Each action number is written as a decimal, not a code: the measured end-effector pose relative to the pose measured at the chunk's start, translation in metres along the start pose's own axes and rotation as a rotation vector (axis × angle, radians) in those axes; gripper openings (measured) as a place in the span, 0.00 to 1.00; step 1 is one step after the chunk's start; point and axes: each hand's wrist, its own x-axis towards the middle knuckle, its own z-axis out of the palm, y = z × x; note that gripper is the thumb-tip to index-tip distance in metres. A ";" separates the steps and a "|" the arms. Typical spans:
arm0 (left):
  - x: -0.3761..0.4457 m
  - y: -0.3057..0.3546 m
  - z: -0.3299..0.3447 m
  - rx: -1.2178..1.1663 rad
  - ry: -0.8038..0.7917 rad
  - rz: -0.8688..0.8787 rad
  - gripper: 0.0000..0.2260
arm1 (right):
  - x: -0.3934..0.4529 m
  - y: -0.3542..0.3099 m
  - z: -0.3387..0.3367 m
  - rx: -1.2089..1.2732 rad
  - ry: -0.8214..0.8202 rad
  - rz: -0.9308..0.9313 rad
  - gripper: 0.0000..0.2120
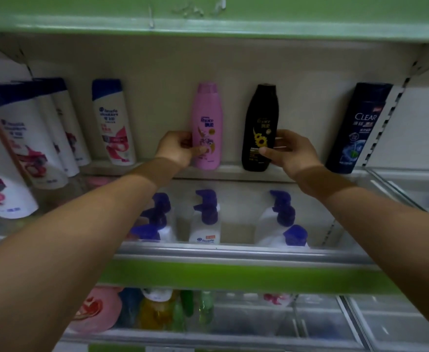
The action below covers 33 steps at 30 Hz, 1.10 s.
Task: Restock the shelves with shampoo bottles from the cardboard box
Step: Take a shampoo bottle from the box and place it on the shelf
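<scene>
Bottom shelf (208, 334) at 6 o'clock: mixed bottles. Mid shelf (233, 252): white pump bottles (204, 224). Top shelf (233, 171), 12 o'clock: left hand (176, 148) grip pinching pink shampoo bottle (207, 128), right hand (291, 151) grip pinching black shampoo bottle (260, 128); both upright, near cream back panel (157, 85).

Upper shelf (233, 171): one pink bottle (206, 125), one black bottle (260, 128), one dark-blue bottle (355, 128).

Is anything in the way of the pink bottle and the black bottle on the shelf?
Nothing visible. The left hand already holds the pink bottle, the right hand holds the black bottle, both upright on the shelf.
</scene>
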 end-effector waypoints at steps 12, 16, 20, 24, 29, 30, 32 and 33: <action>0.003 -0.002 0.008 0.007 0.061 -0.008 0.20 | -0.004 -0.003 0.005 0.045 0.037 0.003 0.20; 0.001 -0.002 0.010 -0.033 0.121 -0.010 0.21 | -0.007 -0.006 0.006 0.013 0.050 0.000 0.20; 0.000 0.000 0.012 -0.003 0.127 -0.005 0.20 | -0.005 -0.004 0.007 -0.026 0.084 -0.002 0.19; -0.002 0.003 0.014 0.031 0.160 -0.001 0.20 | -0.005 -0.005 0.008 -0.044 0.095 0.008 0.20; -0.006 0.007 0.011 -0.038 0.146 -0.089 0.24 | -0.012 -0.010 0.004 -0.046 0.096 0.072 0.26; -0.008 0.009 0.009 -0.051 0.152 -0.125 0.25 | -0.015 -0.011 0.002 -0.054 0.105 0.089 0.27; -0.012 0.010 0.005 -0.053 0.193 -0.179 0.25 | -0.021 -0.015 -0.001 -0.056 0.123 0.112 0.27; -0.018 0.012 0.003 -0.041 0.206 -0.179 0.24 | -0.026 -0.019 -0.002 -0.045 0.125 0.115 0.27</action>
